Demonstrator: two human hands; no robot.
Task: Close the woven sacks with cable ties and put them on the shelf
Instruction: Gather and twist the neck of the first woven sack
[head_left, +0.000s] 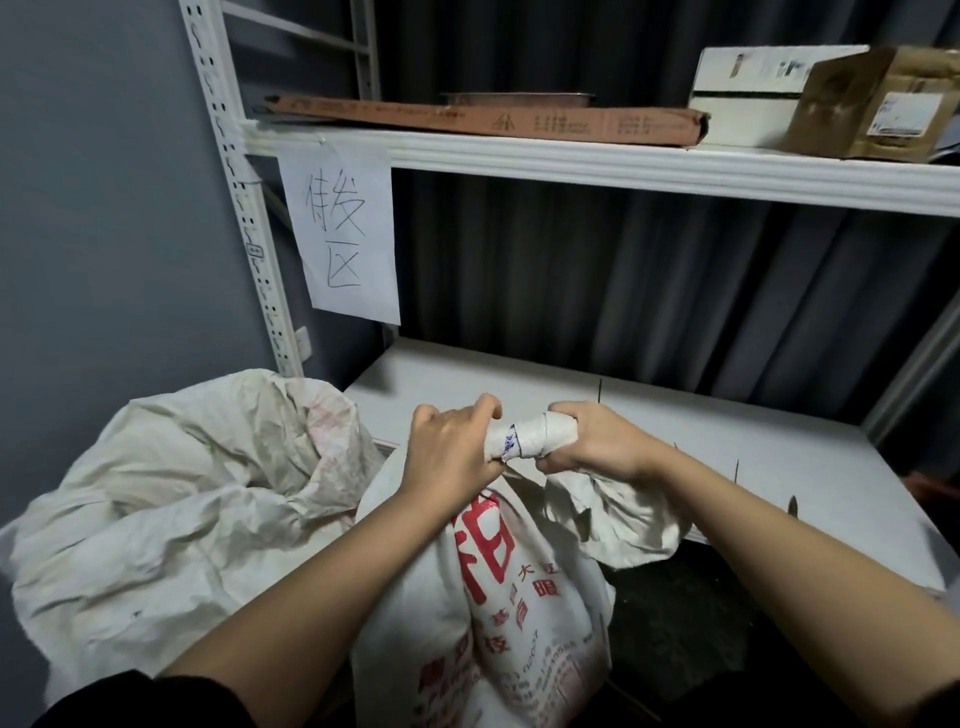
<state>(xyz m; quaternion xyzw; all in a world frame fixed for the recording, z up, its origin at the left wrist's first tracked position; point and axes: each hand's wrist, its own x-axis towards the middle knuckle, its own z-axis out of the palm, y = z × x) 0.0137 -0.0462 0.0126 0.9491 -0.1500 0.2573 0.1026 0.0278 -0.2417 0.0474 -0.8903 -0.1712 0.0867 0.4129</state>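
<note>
Before shelf edge (571, 410), hands (524, 441) grip sack neck (530, 436).

light: dim, even | shadows: soft | edges: wide-angle bending | focus: slightly soft throughout

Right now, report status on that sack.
Both hands, left hand and right hand, grip twisted sack neck. No tie visible. Second sack crowds left.
</note>
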